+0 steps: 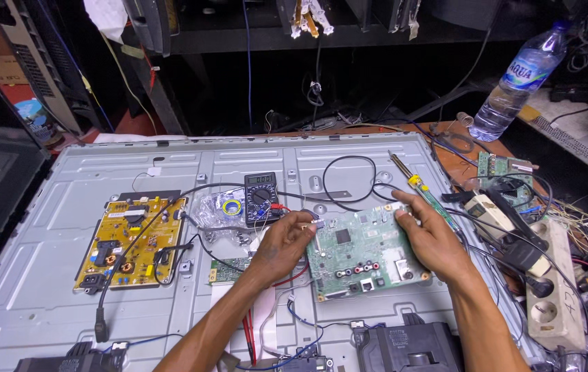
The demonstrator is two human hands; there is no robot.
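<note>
Left hand (281, 242) and right hand (432, 238) grip the green circuit board (363, 251).

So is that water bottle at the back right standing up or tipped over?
Tipped. The clear plastic water bottle leans at a slant, blue cap up and to the right, base down by the table's back corner. What props it cannot be told.

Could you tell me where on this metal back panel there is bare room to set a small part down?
Bare metal panel lies left of the yellow board and along the far edge behind the multimeter. It is crowded between the left hand and right hand on the green board, and by the power strip.
</note>
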